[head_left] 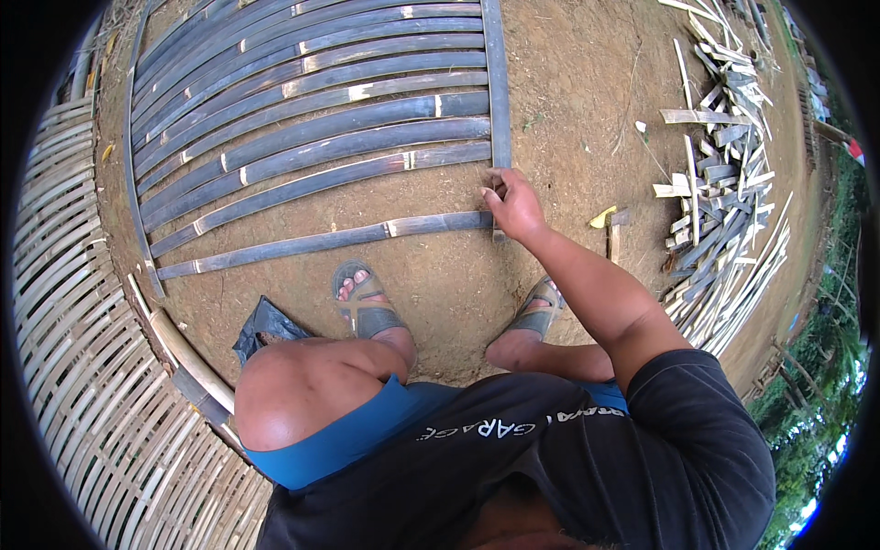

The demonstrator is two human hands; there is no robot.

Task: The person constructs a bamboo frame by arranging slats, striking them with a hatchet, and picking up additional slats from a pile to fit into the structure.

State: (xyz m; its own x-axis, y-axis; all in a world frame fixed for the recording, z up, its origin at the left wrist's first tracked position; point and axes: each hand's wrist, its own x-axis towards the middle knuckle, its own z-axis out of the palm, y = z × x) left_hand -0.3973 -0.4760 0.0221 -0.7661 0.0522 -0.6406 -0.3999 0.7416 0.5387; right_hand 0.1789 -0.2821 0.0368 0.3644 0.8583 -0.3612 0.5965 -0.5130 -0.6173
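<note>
My right hand is over the right end of a frame of dark bamboo slats, with the fingers bent and drawn together. It is right at the upright bamboo strip that runs along the slats' right ends. Whether something small is between the fingertips, I cannot make out. Just below the hand ends the nearest slat, set apart from the others by a wider gap. Farther off, several slats lie side by side between the right strip and a left strip. My left hand is out of view.
A hammer lies on the dirt right of my hand, beside a small yellow piece. Split bamboo offcuts are heaped at the right. A black plastic bag is by my left knee. Another slatted bamboo panel lies along the left.
</note>
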